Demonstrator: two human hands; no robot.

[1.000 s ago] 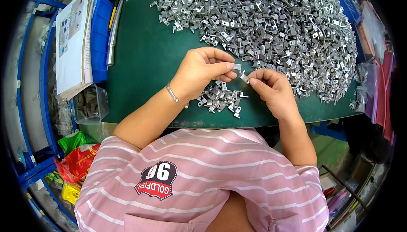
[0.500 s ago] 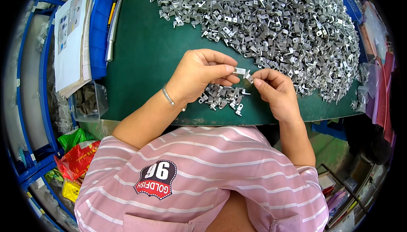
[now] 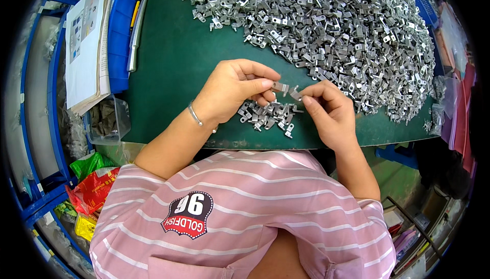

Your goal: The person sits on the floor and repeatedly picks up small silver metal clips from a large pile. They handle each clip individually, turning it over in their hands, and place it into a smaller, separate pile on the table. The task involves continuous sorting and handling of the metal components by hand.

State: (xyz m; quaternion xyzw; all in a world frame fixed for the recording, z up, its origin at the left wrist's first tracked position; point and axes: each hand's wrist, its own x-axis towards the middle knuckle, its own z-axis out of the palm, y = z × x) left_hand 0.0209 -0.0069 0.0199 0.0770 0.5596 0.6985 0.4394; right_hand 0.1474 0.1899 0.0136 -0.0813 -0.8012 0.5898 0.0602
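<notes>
My left hand [image 3: 232, 87] pinches a small silver metal bracket [image 3: 280, 87] between thumb and fingertips; the bracket is bent and has a hole. Just to its right, a second metal bracket [image 3: 295, 94] is pinched by the thumb and forefinger of my right hand [image 3: 332, 113]. The two brackets sit close together above the table; whether they touch I cannot tell. Under my left fingers lies a small heap of similar brackets [image 3: 268, 116], partly covered by that hand. A large pile of loose brackets [image 3: 326, 29] spreads beyond both hands.
The green tabletop [image 3: 168, 65] ends at a curved front edge by my body. At left are a blue bin [image 3: 118, 39] with papers [image 3: 87, 39] against it and a clear plastic box [image 3: 120, 121]. A blue shelf rack [image 3: 28, 100] stands further left.
My left hand has shifted slightly left with its bracket. The right hand has moved a little left and its bracket has turned. Both hands keep their pinch.
</notes>
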